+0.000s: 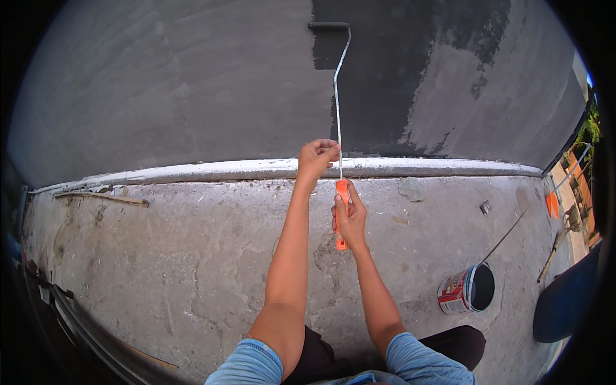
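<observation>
A paint roller (339, 109) stretches from me up to the wall, its dark sleeve against the grey surface. My right hand (353, 215) is closed round the orange handle (342, 240). Higher up, the fingers of my left hand (316, 160) are curled together at the thin metal rod, just above the handle. Under the roller, a band of wet dark grey paint (378, 77) covers part of the wall (212, 83); the wall to the left is lighter grey.
An open paint can (454, 294) of dark paint, with a thin stick in it, stands at the right. A wooden strip (109, 197) lies by the white-edged wall base at the left. A dark blue barrel (564, 305) stands far right.
</observation>
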Demonstrator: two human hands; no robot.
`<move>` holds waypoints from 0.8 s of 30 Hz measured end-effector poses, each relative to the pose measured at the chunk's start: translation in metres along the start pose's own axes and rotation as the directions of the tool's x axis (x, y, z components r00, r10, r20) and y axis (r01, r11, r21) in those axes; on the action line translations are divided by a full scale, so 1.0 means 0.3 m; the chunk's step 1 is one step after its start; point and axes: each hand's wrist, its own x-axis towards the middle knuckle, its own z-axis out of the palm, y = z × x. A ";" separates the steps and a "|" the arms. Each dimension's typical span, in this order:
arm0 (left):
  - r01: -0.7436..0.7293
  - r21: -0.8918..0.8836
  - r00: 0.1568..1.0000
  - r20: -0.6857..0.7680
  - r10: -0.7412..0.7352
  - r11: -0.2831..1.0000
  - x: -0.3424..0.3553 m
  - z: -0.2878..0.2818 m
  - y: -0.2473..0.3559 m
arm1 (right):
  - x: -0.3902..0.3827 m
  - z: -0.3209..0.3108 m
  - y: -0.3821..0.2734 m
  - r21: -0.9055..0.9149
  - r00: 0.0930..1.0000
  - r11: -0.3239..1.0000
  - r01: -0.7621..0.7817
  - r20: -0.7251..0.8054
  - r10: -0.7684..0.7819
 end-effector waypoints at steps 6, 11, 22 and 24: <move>0.212 0.223 0.970 0.073 -0.234 0.951 0.003 -0.044 -0.147 | -0.148 -0.030 0.156 -0.028 0.990 0.990 -0.137 -0.035 0.136; 0.340 0.366 0.899 0.145 -0.414 0.866 0.002 -0.084 -0.276 | -0.259 -0.039 0.232 -0.043 0.980 0.979 -0.198 -0.035 0.197; 0.343 0.454 0.884 0.141 -0.446 0.822 0.006 -0.077 -0.317 | -0.297 -0.041 0.264 -0.025 0.980 0.980 -0.197 -0.037 0.196; 0.317 0.404 0.909 0.128 -0.396 0.858 0.004 -0.069 -0.261 | -0.260 -0.030 0.215 -0.031 0.978 0.979 -0.203 -0.045 0.202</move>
